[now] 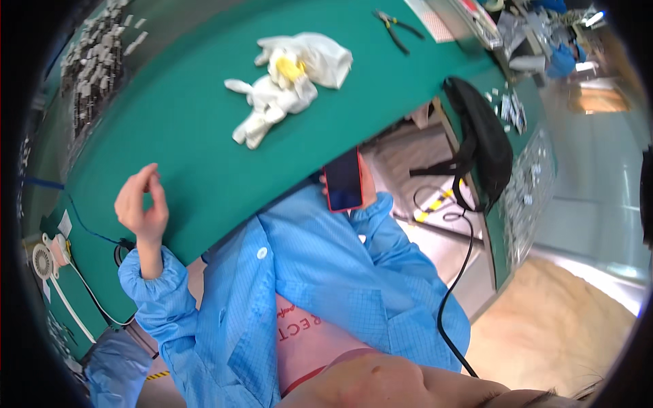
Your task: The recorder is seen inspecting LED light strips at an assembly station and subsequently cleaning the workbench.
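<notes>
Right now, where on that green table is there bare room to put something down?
The green mat is bare between the left hand and the white gloves, and beyond the gloves toward the pliers. The far left corner is crowded with small grey parts.

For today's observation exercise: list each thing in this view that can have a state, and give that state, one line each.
left hand: raised above the green mat, fingers curled, empty
right hand: gripping the phone
phone: held, screen dark
white gloves: crumpled, lying on the green mat
pliers: lying flat, unheld
black bag: hanging at the bench edge
</notes>
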`<control>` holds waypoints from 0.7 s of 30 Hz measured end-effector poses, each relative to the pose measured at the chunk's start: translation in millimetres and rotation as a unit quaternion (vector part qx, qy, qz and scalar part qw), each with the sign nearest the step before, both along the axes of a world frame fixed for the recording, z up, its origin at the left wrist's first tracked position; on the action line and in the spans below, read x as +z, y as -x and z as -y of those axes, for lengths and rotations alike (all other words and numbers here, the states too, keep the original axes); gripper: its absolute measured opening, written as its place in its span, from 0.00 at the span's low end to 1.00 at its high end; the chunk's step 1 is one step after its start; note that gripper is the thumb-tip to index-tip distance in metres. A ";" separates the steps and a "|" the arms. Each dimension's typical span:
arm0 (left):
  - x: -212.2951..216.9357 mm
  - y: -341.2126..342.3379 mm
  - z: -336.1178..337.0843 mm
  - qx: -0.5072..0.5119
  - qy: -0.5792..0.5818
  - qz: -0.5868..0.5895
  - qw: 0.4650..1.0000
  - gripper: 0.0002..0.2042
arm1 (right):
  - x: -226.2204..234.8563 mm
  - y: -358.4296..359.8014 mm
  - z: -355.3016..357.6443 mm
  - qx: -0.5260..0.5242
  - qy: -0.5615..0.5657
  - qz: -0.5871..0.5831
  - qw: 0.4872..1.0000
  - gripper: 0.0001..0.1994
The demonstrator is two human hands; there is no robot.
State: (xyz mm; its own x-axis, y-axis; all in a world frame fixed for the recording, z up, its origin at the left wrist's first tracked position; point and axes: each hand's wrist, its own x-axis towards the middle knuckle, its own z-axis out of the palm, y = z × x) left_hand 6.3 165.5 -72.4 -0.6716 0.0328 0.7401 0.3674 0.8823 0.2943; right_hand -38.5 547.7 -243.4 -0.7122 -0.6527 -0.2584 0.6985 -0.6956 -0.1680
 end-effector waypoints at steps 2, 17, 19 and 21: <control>-2.3 -0.5 1.4 0.000 -0.006 0.015 1.000 0.08 | -11.1 -5.9 -6.9 0.018 0.024 -0.003 1.000 0.34; -8.4 -1.5 1.2 -0.005 0.001 0.020 1.000 0.07 | -22.7 -26.6 -16.4 0.002 0.046 0.006 0.999 0.35; -9.8 -2.7 4.0 -0.001 0.000 0.023 1.000 0.06 | -19.8 -25.4 -15.2 0.008 0.046 0.013 0.999 0.35; -10.3 -2.8 4.6 0.002 -0.002 0.026 1.000 0.06 | -18.6 -24.2 -14.2 0.013 0.044 0.020 0.999 0.36</control>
